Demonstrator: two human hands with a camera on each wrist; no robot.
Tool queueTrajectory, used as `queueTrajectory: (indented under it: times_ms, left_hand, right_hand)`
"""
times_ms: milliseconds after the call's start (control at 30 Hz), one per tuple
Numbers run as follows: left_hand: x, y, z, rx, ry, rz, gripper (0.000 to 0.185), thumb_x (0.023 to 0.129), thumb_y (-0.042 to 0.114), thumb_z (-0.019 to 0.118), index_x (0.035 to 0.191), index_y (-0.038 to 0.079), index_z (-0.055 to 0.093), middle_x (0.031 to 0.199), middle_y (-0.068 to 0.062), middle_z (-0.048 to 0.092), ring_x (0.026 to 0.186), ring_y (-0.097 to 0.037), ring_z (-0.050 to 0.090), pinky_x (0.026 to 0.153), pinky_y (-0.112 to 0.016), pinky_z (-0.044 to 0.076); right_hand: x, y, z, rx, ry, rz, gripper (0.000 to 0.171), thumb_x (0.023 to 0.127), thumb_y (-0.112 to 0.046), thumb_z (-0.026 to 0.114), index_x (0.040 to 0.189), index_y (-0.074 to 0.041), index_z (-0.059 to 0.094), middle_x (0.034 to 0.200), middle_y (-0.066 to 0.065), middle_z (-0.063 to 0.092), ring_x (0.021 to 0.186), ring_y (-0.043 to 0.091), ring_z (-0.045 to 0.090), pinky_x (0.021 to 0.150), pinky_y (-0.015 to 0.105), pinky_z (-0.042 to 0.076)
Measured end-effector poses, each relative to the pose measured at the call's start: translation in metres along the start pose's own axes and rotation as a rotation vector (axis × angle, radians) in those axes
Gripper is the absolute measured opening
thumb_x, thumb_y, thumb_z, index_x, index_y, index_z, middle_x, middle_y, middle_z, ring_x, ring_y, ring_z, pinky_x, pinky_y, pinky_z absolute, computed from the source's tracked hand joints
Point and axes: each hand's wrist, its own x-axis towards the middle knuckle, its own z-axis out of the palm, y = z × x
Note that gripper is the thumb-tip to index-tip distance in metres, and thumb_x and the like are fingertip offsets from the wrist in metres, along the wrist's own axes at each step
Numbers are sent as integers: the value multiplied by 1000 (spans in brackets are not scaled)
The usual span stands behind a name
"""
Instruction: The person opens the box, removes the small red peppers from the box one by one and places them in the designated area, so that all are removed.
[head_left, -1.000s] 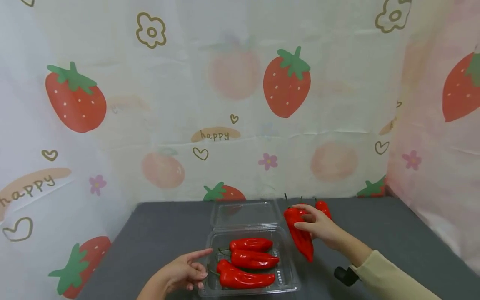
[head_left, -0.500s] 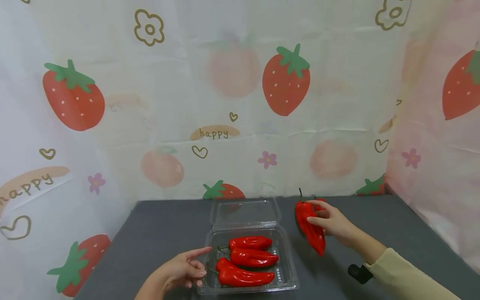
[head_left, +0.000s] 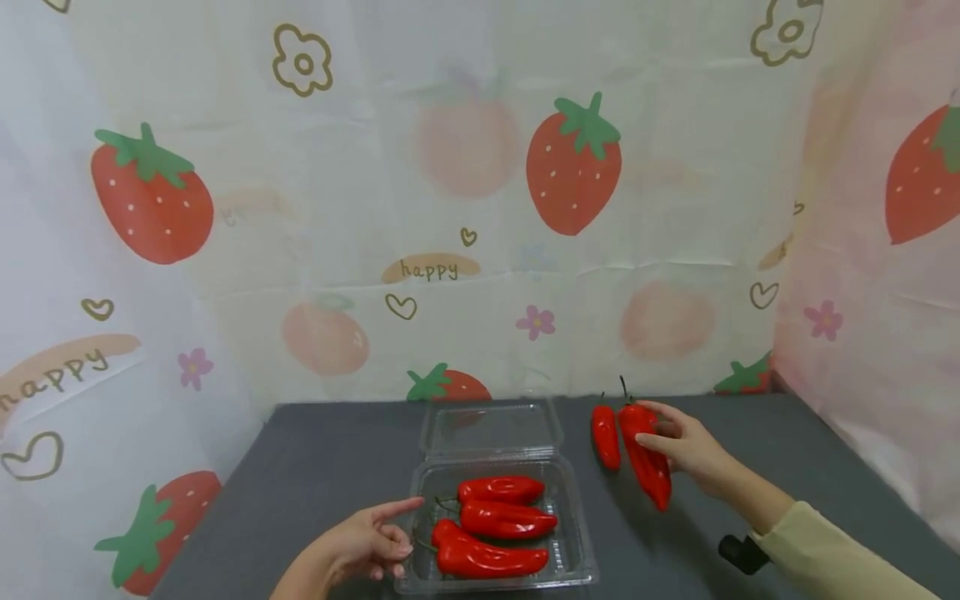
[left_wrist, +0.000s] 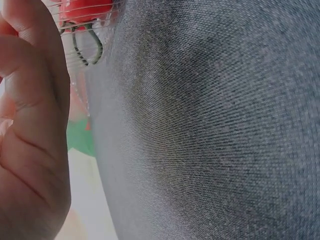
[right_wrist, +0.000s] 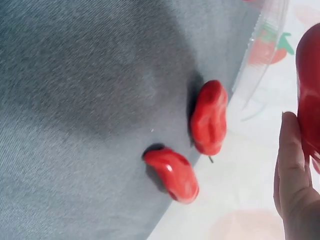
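Observation:
My right hand [head_left: 686, 446] holds a long red pepper [head_left: 648, 467] between thumb and fingers, stem up and tip down, to the right of a clear plastic clamshell box [head_left: 581, 533]. Three red peppers lie across the box: a back one [head_left: 501, 489], a middle one [head_left: 510, 518] and a front one [head_left: 491, 552]. My left hand [head_left: 360, 537] is at the box's left rim, index finger straight and the other fingers loosely bent. In the right wrist view, two loose peppers, one nearer the box [right_wrist: 209, 117] and one farther off [right_wrist: 172, 175], lie on the table.
The box's transparent lid [head_left: 491, 429] is folded back behind it. A grey cloth [head_left: 337, 450] covers the table. Behind the table hangs a curtain [head_left: 480, 208] printed with strawberries. A black device [head_left: 742, 554] is at the right wrist.
My right hand has moved right with its pepper. A loose pepper now shows left of the held one, while another has become hidden behind it. My left hand has stayed in place.

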Motion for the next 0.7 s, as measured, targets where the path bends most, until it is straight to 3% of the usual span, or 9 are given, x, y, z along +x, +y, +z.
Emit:
queueTrajectory:
  times_ms: [433,700]
  left_hand:
    - [-2,3,4,6,2,-5,71,92,-4,58,153,-2,21,78,3,65,61,-7,65,48,-15,43]
    - [-1,0,2,-7,2,-15,73,92,-4,60,153,-2,20,78,2,65,61,-7,65,49,-15,42]
  right_hand:
    - [4,2,-26,-82,58,-15,71,98,-20,60,154,0,20,131,36,46,90,22,62,71,38,55]
    - [7,0,-37,-55,67,2,71,99,-21,58,155,-3,18,138,40,37,92,18,63,72,37,55]
